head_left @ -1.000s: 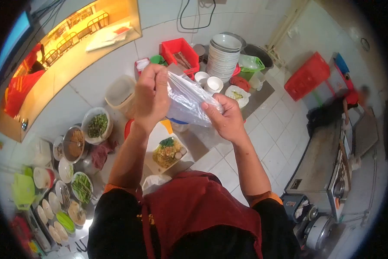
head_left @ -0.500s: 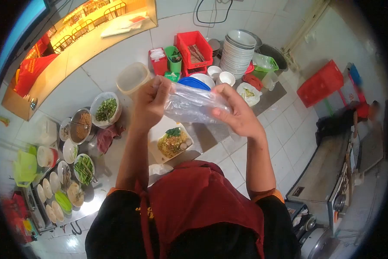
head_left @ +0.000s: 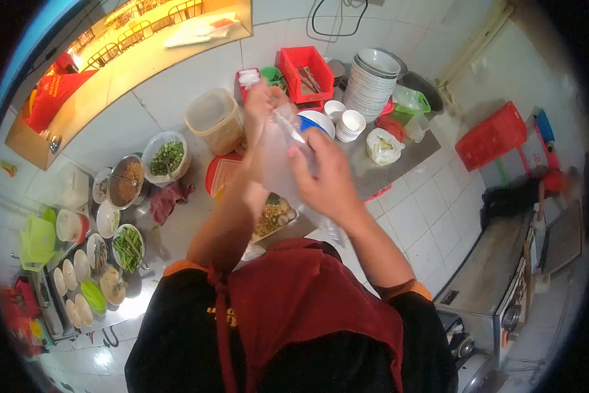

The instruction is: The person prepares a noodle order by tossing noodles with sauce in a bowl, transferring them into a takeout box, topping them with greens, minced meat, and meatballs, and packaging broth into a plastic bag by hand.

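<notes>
A clear plastic bag (head_left: 278, 154) hangs stretched between my hands above the counter. My right hand (head_left: 327, 173) grips its side, thumb pressed against the plastic. At the bag's top edge, my left hand (head_left: 268, 101) has curled fingers on the plastic, somewhat blurred. Below the bag, partly covered by my left forearm, sits an open takeaway box with noodles, greens and round slices (head_left: 276, 217). Behind my left forearm lies a red-rimmed lid (head_left: 221, 175). Close to my left hand stands a tall, cloudy plastic container (head_left: 214, 123).
Bowls of chopped greens (head_left: 165, 157), brown topping (head_left: 125, 182) and long green vegetables (head_left: 129, 249) line the left side. At the back are a red bin (head_left: 307, 73), stacked white bowls (head_left: 372, 85) and small cups (head_left: 352, 124). A red crate (head_left: 491, 136) stands at the right.
The bag has turned from lying crosswise to hanging upright. My left hand has moved up and away, and my right hand has come left and lower. The red-rimmed lid has come into view.
</notes>
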`<state>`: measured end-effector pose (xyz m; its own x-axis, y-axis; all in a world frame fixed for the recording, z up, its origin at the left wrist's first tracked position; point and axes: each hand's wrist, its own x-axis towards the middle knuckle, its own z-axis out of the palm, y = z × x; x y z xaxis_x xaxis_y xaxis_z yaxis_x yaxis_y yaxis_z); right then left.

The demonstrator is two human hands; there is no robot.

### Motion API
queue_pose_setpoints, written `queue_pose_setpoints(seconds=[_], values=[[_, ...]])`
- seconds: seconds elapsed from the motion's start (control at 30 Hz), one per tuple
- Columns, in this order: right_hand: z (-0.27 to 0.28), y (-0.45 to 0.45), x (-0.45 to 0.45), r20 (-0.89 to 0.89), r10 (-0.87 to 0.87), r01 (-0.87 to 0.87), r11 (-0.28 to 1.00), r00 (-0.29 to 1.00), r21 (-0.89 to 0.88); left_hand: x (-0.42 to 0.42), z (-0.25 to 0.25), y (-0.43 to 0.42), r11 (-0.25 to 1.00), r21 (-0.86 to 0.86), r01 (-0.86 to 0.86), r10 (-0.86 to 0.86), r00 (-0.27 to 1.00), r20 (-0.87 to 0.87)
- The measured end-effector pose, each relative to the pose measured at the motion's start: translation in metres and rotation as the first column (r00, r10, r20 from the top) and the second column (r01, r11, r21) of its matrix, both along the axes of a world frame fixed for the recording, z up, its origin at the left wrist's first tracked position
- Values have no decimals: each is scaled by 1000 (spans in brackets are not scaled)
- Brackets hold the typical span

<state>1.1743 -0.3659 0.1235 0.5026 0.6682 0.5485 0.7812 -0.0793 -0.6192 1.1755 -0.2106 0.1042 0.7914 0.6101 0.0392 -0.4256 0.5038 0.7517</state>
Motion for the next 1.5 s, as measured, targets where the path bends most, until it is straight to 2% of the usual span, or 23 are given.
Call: queue_pose_setpoints(seconds=[0.1,0.17,0.2,0.27,0.3,0.4,0.47,0.53,0.6,0.67,0.73,0.8,0.83,0.93,1.0,1.03,1.07,1.1,1.13,1.2,1.4,1.47,1.5], values=[[-19,14,4,199,-190,157,972,961,173,32,-35,-19,973,-233,4,4,999,33],[-12,13,6,255,-316,225,917,914,329,13,-15,-53,852,-270,449,-388,887,250],[-5,12,6,254,-320,231,917,913,325,19,-12,-62,848,-274,454,-393,885,250],[4,7,3,252,-327,225,904,911,363,21,-10,-74,631,121,766,-653,441,616],[4,7,-1,401,-292,151,925,868,348,-5,-20,-79,852,316,418,-509,801,314],[3,2,-24,671,-105,41,993,734,111,13,-23,-69,820,-83,567,-564,824,56],[3,5,-3,601,-104,41,992,792,118,23,-58,-65,771,-216,598,-557,799,226],[14,3,12,256,-164,46,911,953,410,20,-55,-72,844,213,493,-536,795,283],[-4,0,0,382,-104,-12,957,918,290,17,-47,-72,832,399,385,-521,790,323],[-28,0,-11,587,47,-91,995,808,45,13,-36,-55,856,-94,508,-508,861,26],[-31,7,18,679,30,-109,991,733,75,24,-39,-69,848,-208,487,-483,873,74],[-33,15,32,189,3,-99,861,982,499,14,-33,-92,967,219,128,-194,930,311],[-35,21,25,245,-117,-23,864,962,503,17,-31,-74,887,95,452,-444,778,445],[-32,14,-1,480,-142,-12,953,866,303,2,-23,-67,933,-151,326,-228,863,451],[-15,15,11,529,-86,-28,979,844,203,6,-6,-78,993,-8,116,-105,926,364],[-18,29,12,101,21,-70,851,995,520,5,-2,-89,987,143,-75,33,961,273],[-21,37,14,-283,264,54,638,922,768,5,0,-94,920,309,-243,183,961,208],[-24,14,28,3,539,-421,655,842,628,13,-8,-82,917,374,-142,120,989,82],[-34,13,22,4,538,-421,656,843,626,21,-14,-70,917,373,-142,119,989,84],[-55,15,5,28,58,-65,928,998,368,31,-12,-55,942,212,-258,224,959,172],[-34,7,21,-212,64,51,866,975,497,9,-4,-87,993,114,-14,-26,939,344],[-19,-4,23,-145,54,10,911,988,413,2,-9,-87,955,296,32,-112,960,257],[-29,2,28,-106,-90,126,902,990,413,6,-15,-92,872,424,-244,81,927,367]])
